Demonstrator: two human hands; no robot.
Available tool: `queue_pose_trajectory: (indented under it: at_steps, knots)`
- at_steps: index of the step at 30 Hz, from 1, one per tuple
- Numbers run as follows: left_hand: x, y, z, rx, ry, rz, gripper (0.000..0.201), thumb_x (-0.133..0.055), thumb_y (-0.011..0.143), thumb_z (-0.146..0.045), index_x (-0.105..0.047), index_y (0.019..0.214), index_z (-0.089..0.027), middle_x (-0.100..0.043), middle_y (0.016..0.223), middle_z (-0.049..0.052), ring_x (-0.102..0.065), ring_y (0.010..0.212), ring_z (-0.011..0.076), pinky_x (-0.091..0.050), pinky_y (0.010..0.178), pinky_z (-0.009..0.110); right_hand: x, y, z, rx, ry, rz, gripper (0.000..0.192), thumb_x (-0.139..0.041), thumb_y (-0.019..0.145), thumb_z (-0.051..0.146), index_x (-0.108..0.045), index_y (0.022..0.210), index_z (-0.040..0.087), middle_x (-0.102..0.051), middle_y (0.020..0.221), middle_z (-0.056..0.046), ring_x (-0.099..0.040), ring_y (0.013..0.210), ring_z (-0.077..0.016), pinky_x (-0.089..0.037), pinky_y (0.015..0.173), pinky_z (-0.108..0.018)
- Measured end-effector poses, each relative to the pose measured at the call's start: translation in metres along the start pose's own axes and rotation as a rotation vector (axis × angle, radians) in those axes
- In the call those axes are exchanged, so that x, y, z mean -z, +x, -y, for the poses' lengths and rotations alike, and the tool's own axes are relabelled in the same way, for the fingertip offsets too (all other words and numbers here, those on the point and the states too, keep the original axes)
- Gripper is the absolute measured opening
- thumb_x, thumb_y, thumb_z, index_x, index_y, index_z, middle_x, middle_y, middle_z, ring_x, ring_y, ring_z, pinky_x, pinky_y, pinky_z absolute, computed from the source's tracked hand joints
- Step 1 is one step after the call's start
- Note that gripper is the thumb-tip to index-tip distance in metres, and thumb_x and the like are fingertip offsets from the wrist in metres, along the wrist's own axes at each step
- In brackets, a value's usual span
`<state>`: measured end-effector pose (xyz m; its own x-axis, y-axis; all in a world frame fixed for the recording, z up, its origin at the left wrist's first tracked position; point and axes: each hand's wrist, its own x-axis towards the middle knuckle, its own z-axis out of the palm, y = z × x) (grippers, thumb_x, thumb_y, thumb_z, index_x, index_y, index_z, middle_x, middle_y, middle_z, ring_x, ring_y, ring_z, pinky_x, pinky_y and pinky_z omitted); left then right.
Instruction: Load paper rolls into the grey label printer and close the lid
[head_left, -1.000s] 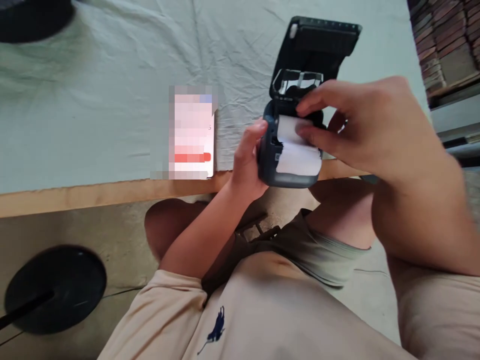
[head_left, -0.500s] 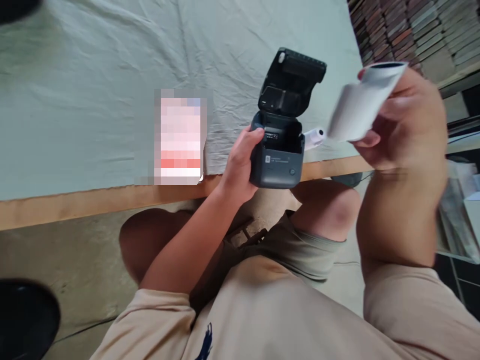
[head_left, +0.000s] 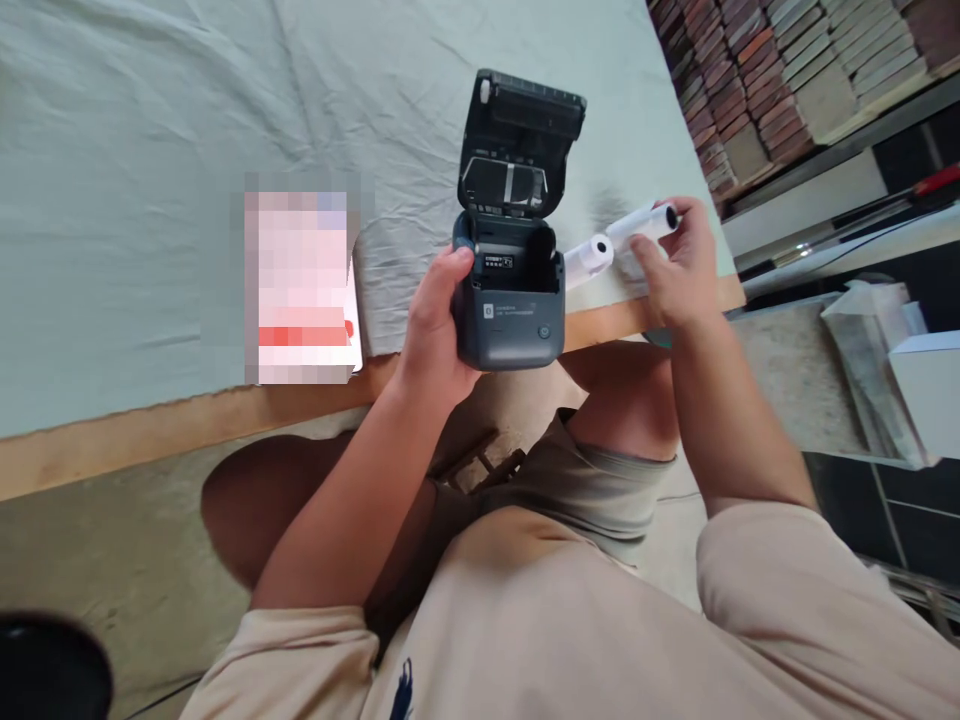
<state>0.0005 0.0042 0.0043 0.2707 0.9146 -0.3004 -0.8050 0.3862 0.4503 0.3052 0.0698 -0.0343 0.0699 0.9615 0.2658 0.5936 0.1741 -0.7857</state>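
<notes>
My left hand (head_left: 442,320) is wrapped around a dark grey label printer (head_left: 510,325) from its left side, at the table's front edge. The printer's lid (head_left: 517,140) is swung up, and no roll shows in its bay. At the right, my right hand (head_left: 682,260) has its thumb and fingers closed about a white paper roll (head_left: 641,225), low over the cloth. Between that roll and the printer lies a second white paper roll (head_left: 589,262), its dark core facing me. The printer hides part of it.
A pale green cloth (head_left: 150,120) covers the table, with a wooden front edge (head_left: 315,395). Left of the printer lies a blurred-out phone-like thing (head_left: 300,280) with a lit face. Stacked bricks (head_left: 780,80) and a white box (head_left: 930,390) are off to the right.
My right hand has come down and left with its paper roll, from raised in the air to the cloth beside the other roll. The printer stays open in my left hand.
</notes>
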Motion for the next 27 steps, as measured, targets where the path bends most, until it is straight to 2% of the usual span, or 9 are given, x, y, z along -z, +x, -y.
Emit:
queue_pose_trajectory:
  at_steps: [3,6,8,11,16,20,22,25,27]
  knots:
    - [-0.003,0.000,0.000,0.007,0.009,-0.050,0.027,-0.046,0.096,-0.035,-0.065,0.082,-0.025,-0.076,0.091,0.008,-0.070,0.115,0.0295,-0.060,0.089,0.038,-0.003,-0.008,-0.001,0.006,-0.077,-0.045,0.048,-0.078,0.072,0.044,-0.054,0.111,0.030,-0.066,0.110,-0.002,-0.062,0.106,-0.0234,-0.048,0.109,-0.053]
    - [-0.004,0.000,-0.001,0.025,0.008,-0.093,0.028,-0.046,0.097,-0.038,-0.068,0.086,-0.024,-0.077,0.097,0.009,-0.070,0.118,0.0301,-0.060,0.090,0.038,-0.002,-0.023,0.023,0.101,-0.150,-0.165,0.055,-0.072,0.078,0.036,-0.050,0.128,0.034,-0.060,0.134,-0.005,-0.058,0.121,-0.0248,-0.046,0.111,-0.051]
    - [-0.004,0.000,-0.001,0.032,0.019,-0.115,0.029,-0.046,0.097,-0.040,-0.070,0.089,-0.024,-0.077,0.097,0.009,-0.071,0.118,0.0300,-0.061,0.090,0.037,-0.004,-0.032,0.044,0.178,-0.187,-0.214,0.046,-0.062,0.086,0.035,-0.049,0.130,0.037,-0.060,0.130,-0.004,-0.058,0.113,-0.0229,-0.049,0.105,-0.048]
    - [-0.003,0.001,0.000,0.025,0.027,-0.099,0.029,-0.048,0.097,-0.042,-0.071,0.092,-0.025,-0.077,0.093,0.008,-0.072,0.116,0.0299,-0.061,0.088,0.037,-0.017,-0.041,0.065,0.236,-0.236,-0.056,0.043,-0.067,0.083,0.037,-0.057,0.125,0.034,-0.063,0.118,-0.005,-0.062,0.099,-0.0232,-0.056,0.092,-0.047]
    - [-0.003,0.001,0.001,0.001,0.038,-0.075,0.029,-0.048,0.096,-0.039,-0.070,0.084,-0.025,-0.077,0.089,0.007,-0.071,0.117,0.0292,-0.061,0.089,0.037,-0.050,-0.039,0.064,0.263,-0.284,0.159,0.064,-0.075,0.079,0.042,-0.054,0.139,0.033,-0.061,0.133,-0.008,-0.059,0.120,-0.0294,-0.053,0.108,-0.055]
    - [-0.003,0.000,0.000,0.024,0.044,-0.117,0.030,-0.046,0.096,-0.039,-0.070,0.086,-0.025,-0.077,0.092,0.008,-0.070,0.118,0.0310,-0.061,0.089,0.038,-0.061,-0.037,0.064,0.193,-0.216,0.110,0.052,-0.066,0.088,0.051,-0.057,0.136,0.034,-0.063,0.135,-0.005,-0.058,0.127,-0.0285,-0.044,0.121,-0.058]
    - [-0.002,0.000,0.000,0.014,0.033,-0.097,0.029,-0.047,0.096,-0.038,-0.071,0.088,-0.025,-0.077,0.091,0.008,-0.071,0.118,0.0315,-0.061,0.089,0.040,-0.061,-0.038,0.067,0.111,-0.063,0.038,0.058,-0.069,0.084,0.057,-0.053,0.137,0.038,-0.065,0.134,-0.001,-0.056,0.134,-0.0282,-0.043,0.123,-0.056]
    - [0.000,0.000,0.000,0.003,0.018,-0.058,0.026,-0.051,0.096,-0.039,-0.071,0.089,-0.025,-0.076,0.088,0.007,-0.071,0.117,0.0302,-0.061,0.090,0.038,-0.054,-0.041,0.071,-0.193,0.359,-0.035,0.059,-0.072,0.075,0.062,-0.054,0.126,0.039,-0.069,0.128,0.002,-0.063,0.126,-0.0276,-0.057,0.106,-0.053]
    - [0.000,0.000,0.000,0.010,0.002,-0.039,0.025,-0.053,0.097,-0.040,-0.069,0.087,-0.024,-0.076,0.086,0.007,-0.070,0.117,0.0290,-0.060,0.091,0.036,-0.046,-0.043,0.076,-0.341,0.561,0.063,0.050,-0.068,0.074,0.061,-0.057,0.114,0.033,-0.069,0.131,-0.001,-0.065,0.123,-0.0274,-0.062,0.097,-0.050]
